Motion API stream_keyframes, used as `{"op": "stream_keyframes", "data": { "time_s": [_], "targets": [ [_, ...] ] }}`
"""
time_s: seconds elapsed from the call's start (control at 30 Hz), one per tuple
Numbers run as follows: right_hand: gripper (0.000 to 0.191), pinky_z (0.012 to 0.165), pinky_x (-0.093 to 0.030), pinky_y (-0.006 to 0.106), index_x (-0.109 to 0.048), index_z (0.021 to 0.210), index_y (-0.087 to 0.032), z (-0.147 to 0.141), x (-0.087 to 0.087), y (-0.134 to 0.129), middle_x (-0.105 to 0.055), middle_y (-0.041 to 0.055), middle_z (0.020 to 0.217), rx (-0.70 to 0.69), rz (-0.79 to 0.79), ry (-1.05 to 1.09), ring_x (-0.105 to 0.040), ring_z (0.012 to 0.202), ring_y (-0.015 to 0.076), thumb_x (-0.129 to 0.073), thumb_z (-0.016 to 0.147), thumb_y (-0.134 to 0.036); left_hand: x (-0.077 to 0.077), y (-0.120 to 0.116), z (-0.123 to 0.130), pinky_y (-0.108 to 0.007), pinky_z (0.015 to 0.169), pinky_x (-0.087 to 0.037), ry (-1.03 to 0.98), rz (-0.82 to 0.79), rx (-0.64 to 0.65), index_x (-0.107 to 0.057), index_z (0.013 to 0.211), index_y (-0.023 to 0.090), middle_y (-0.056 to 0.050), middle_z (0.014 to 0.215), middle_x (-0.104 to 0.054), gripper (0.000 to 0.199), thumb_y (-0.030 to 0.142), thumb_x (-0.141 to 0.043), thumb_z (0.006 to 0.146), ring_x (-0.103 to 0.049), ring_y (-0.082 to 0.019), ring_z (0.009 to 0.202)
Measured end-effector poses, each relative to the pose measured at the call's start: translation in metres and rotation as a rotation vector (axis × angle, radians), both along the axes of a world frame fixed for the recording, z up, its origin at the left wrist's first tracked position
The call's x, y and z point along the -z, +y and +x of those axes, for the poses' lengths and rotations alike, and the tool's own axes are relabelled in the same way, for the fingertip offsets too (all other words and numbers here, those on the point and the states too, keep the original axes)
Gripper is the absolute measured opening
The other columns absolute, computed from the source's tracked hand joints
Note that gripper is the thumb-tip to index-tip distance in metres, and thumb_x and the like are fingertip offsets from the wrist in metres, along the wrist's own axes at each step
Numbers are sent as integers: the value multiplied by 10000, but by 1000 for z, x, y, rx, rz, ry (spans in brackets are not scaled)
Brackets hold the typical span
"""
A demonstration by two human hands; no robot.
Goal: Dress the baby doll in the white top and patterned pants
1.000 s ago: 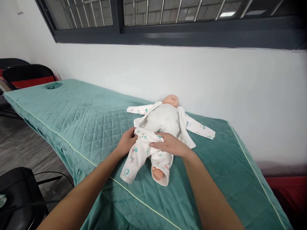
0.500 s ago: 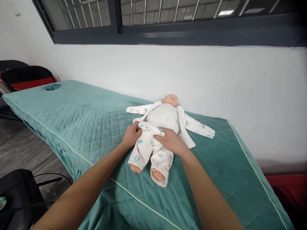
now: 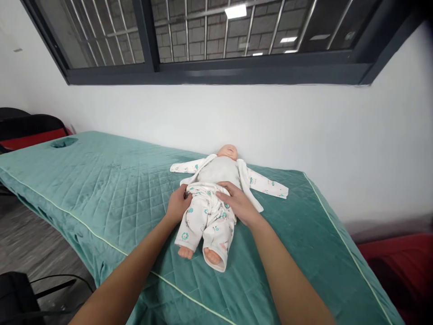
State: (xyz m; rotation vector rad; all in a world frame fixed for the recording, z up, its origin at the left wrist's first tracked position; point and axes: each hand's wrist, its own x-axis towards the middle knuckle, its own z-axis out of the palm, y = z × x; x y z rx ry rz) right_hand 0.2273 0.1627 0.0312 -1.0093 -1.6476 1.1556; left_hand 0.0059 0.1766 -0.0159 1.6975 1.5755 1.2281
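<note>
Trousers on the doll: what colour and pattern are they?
The trousers are white with small scattered teal prints, best seen in the head view.

A white wall (image 3: 304,122) lines the rear edge of the green quilted massage bed (image 3: 111,180), under a dark-framed window (image 3: 216,73) with metal bars (image 3: 206,27) and bright light patches (image 3: 236,11). Black-and-red chairs (image 3: 35,137) stand past the left end; grey wood-grain floor (image 3: 27,225) shows along the front-left edge.
</note>
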Motion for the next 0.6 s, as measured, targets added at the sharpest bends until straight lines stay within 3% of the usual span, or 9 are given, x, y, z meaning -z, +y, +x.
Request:
{"op": "stream_keyframes", "data": {
  "time_s": [0.13,0.3,0.43,0.6],
  "targets": [
    [334,782,-459,289,-702,1028,-227,15,-3,5,-700,16,964,97,-163,266,-612,889,190,-651,829,-490,5,1,-2,-279,649,-353,55,85,-28,-558,854,199,20,708,-527,101,153,-512,776,-473,-146,671],
    [230,669,-430,250,-700,825,-198,30,-1,15,-664,-18,775,286,-240,451,-574,718,135,-774,681,-362,7,4,-4,-269,646,-357,5,83,-79,-511,822,210,42,694,-486,119,150,-511,719,-453,-141,654],
    [244,585,-403,252,-658,835,-197,34,3,16,-646,-25,677,374,-229,324,-541,595,121,-762,684,-358,4,3,-5,-264,642,-358,-110,12,-21,-510,801,206,44,684,-497,86,186,-536,722,-453,-138,658],
    [250,566,-402,263,-628,893,-199,34,7,14,-635,-18,641,302,-160,155,-535,560,130,-696,762,-401,3,-3,-9,-246,633,-368,-285,6,59,-549,785,189,31,726,-529,85,215,-550,704,-464,-130,690]
  ]
}}
